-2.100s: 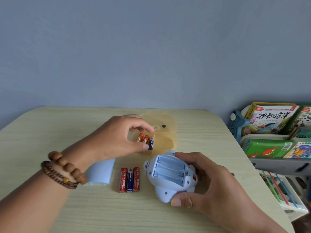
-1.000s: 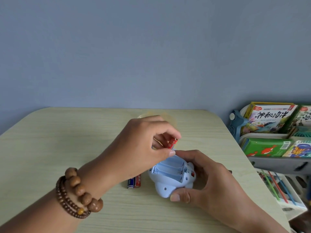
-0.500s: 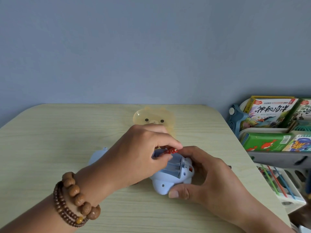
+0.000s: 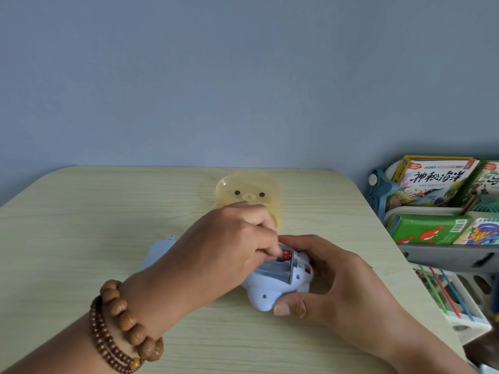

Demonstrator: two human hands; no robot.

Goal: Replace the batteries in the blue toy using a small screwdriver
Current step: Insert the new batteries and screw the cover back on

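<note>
Left hand (image 4: 229, 247) fingers (image 4: 266, 248) pinched on red battery (image 4: 286, 255) at blue toy (image 4: 270, 292); right hand (image 4: 345, 287) clasped around blue toy.

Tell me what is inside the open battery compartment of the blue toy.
One red battery sits at the far slot of the blue toy, pinched by the left hand. The nearer slots look empty. The left hand covers the compartment's left end.

Left hand (image 4: 229, 247) pinches battery (image 4: 286, 255) in toy (image 4: 266, 292) gripped by right hand (image 4: 348, 287).

Soft, even daylight — wide-angle edge distortion
</note>
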